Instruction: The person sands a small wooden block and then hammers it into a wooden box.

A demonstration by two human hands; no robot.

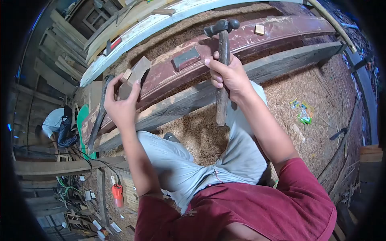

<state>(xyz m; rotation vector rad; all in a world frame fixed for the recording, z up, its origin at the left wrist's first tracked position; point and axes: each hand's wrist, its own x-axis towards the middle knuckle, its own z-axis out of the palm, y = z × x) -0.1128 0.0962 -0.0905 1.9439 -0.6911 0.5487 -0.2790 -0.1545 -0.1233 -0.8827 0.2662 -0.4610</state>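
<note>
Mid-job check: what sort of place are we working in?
Probably a woodworking shop: wood shavings lie thick underfoot, boards are piled at the picture's upper left, and the right hand holds a hammer.

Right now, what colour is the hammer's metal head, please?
The metal head is dark grey, nearly black, clearest in the head view.

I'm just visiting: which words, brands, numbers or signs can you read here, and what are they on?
No text can be read.
Green-and-yellow wrapper on the ground: any print is too small and blurred.
Orange-red tool: any label is too small.
Maroon shirt: small mark, unreadable.
Hammer: no lettering visible.
</note>
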